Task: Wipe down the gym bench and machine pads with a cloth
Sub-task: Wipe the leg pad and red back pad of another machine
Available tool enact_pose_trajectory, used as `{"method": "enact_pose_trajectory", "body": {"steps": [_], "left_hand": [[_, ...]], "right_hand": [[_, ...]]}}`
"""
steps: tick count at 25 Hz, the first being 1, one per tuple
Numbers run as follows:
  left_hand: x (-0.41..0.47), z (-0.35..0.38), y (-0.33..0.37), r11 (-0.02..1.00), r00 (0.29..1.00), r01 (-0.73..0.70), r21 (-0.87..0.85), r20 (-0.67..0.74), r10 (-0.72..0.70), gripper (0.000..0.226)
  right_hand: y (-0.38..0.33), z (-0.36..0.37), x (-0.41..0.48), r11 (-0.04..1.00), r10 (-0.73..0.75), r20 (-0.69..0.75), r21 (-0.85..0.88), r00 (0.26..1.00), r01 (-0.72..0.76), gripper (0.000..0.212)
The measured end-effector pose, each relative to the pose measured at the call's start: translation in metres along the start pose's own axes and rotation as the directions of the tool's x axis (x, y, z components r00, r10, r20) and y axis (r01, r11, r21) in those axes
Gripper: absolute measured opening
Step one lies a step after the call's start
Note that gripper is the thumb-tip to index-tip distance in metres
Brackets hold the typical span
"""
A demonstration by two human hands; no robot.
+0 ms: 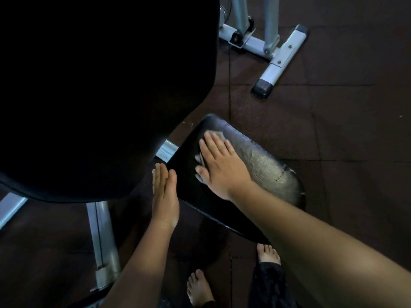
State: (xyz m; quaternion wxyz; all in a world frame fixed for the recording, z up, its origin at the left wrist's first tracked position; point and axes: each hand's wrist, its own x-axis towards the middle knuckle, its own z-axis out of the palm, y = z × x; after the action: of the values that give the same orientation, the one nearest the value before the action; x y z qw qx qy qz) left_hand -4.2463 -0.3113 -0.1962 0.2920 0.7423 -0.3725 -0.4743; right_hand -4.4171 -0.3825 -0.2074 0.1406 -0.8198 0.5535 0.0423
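A black seat pad [262, 165] lies below me, its right part worn and grey. My right hand [220, 165] lies flat on its upper left part, fingers straight, pressing a small grey cloth [201, 160] onto the pad; only the cloth's edges show around the fingers. My left hand [164, 196] is held edge-on with straight fingers beside the pad's left edge, in the gap under the large black back pad [100, 85]. It holds nothing.
The big back pad fills the upper left. Grey metal frame legs [103, 245] stand at lower left and another grey frame foot [275, 61] at upper right. Dark rubber floor tiles [347, 121] lie around. My bare feet [200, 287] stand at the bottom.
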Motion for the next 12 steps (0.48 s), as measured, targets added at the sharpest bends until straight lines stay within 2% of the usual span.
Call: {"method": "enact_pose_trajectory", "body": {"steps": [1,2,4,6,7,10,12], "left_hand": [[-0.001,0.001,0.001,1.0,1.0,-0.005,0.012,-0.002,0.005,0.063],[-0.004,0.001,0.003,1.0,1.0,-0.011,0.012,0.001,0.011,0.062],[-0.007,0.002,0.006,1.0,1.0,-0.018,0.001,0.007,0.018,0.063],[-0.007,0.004,0.01,1.0,1.0,0.007,-0.017,0.004,-0.007,0.065],[-0.005,0.004,0.012,0.999,1.0,0.024,-0.028,0.0,-0.024,0.066],[-0.007,0.004,0.014,0.999,1.0,0.03,-0.012,0.001,-0.03,0.066],[-0.011,0.002,0.011,1.0,1.0,0.004,0.0,0.01,-0.004,0.065]], "right_hand": [[0.016,0.001,-0.02,0.998,-0.056,0.019,-0.018,0.998,0.057,0.076],[0.037,0.001,-0.033,0.999,-0.052,0.045,-0.006,0.998,0.053,0.078],[0.079,-0.007,-0.038,0.991,0.128,0.036,0.03,0.991,-0.129,0.082],[0.077,-0.011,-0.038,0.957,0.289,0.008,0.032,0.957,-0.29,0.081],[0.058,-0.007,-0.046,0.961,0.276,-0.014,0.035,0.961,-0.276,0.078],[0.016,0.018,-0.124,1.0,0.022,-0.011,-0.002,1.0,-0.022,0.073],[0.054,0.028,-0.168,0.999,-0.003,-0.05,-0.037,0.999,0.001,0.074]]}}
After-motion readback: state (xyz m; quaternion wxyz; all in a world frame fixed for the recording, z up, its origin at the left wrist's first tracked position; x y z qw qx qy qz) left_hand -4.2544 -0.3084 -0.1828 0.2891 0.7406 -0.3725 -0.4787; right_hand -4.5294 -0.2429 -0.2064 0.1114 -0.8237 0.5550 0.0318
